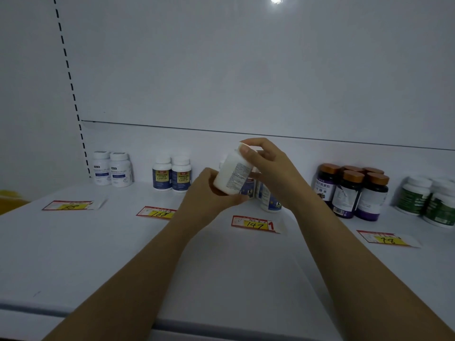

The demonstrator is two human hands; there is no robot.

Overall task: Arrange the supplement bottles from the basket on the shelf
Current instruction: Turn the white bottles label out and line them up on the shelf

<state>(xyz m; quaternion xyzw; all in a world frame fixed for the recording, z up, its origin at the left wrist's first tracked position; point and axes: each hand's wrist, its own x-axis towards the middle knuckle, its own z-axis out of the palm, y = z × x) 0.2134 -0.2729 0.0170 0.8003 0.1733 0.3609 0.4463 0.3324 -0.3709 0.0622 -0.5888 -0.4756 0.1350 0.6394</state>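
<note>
**Q:** Where is the bottle?
**A:** A white bottle (pixel 232 172) is held tilted in the air above the middle of the shelf (pixel 98 254). The left hand (pixel 209 190) curls under its base, and the right hand (pixel 270 168) grips the cap end.

**Q:** Which step is this?
**A:** Probably placing. Next it needs standing upright beside the blue-labelled bottles (pixel 270 204) just behind, beyond the price tag (pixel 254 223).

**Q:** Is there room?
**A:** The near shelf is open to its front edge. Brown-capped bottles (pixel 352 190) crowd the right.
</note>
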